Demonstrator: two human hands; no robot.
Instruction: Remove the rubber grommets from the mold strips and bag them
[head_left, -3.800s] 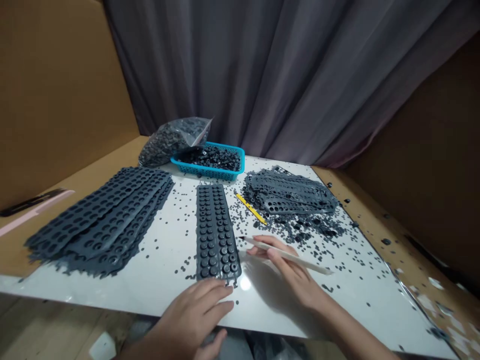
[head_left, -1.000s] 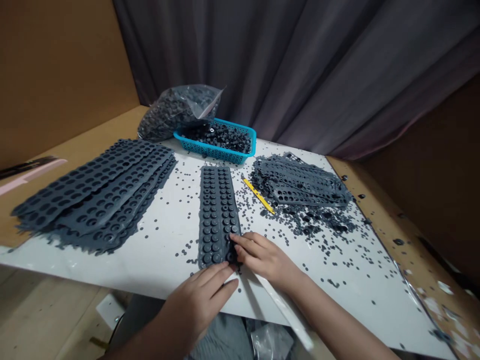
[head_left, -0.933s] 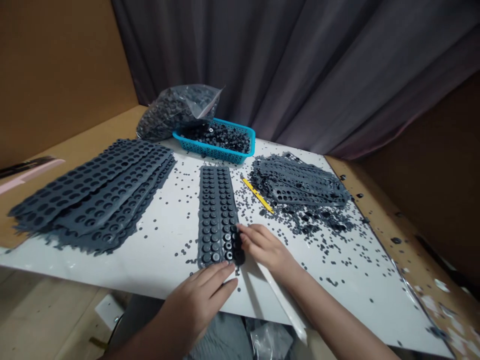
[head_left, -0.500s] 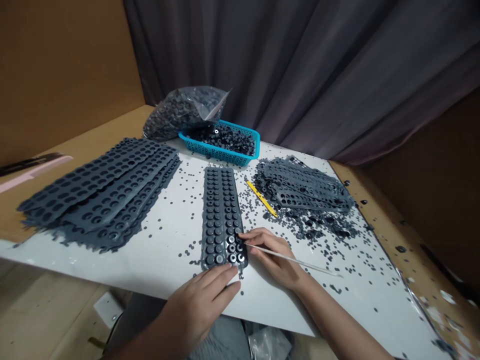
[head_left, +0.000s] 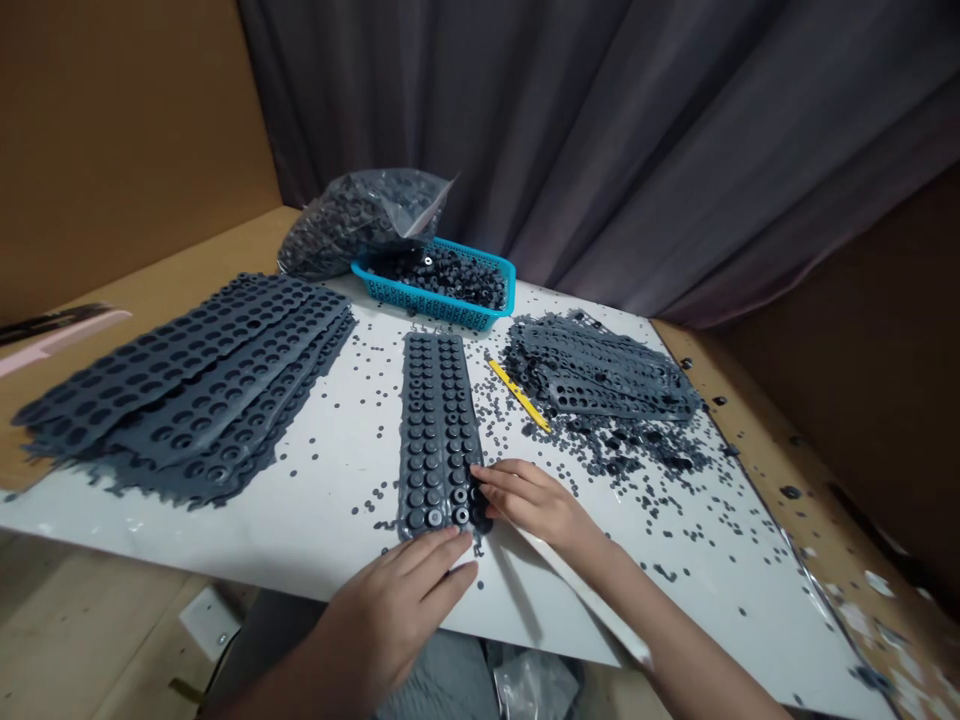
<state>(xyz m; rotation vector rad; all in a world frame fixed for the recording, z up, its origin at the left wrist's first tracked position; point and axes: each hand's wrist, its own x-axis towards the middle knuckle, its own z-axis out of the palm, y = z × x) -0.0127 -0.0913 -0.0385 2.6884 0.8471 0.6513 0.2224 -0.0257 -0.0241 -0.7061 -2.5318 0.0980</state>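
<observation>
A dark grey moulded rubber sheet (head_left: 437, 430) with two double rows of round knobs lies lengthwise before me on the white table. Several knobs at its near end show pale ring-shaped tops. My left hand (head_left: 401, 590) rests with fingers stretched out, their tips on the sheet's near edge. Over the sheet's near right side, my right hand (head_left: 529, 495) is closed around a thin whitish stick-like tool (head_left: 585, 590), which slants back along the forearm. The fingers hide its working tip, so I cannot tell its exact kind.
Stacked knobbed sheets (head_left: 202, 390) lie left. A turquoise basket (head_left: 427, 298) of small black parts stands behind, beside a filled plastic bag (head_left: 352, 220). Punched-out sheets (head_left: 600, 370) lie right, near a yellow cutter-like tool (head_left: 519, 395). Small dark discs litter the white table (head_left: 341, 520).
The whitish tool has swung from nearly level to a steeper slant towards me. The right fingers have curled in at the sheet's edge. My left hand has barely moved.
</observation>
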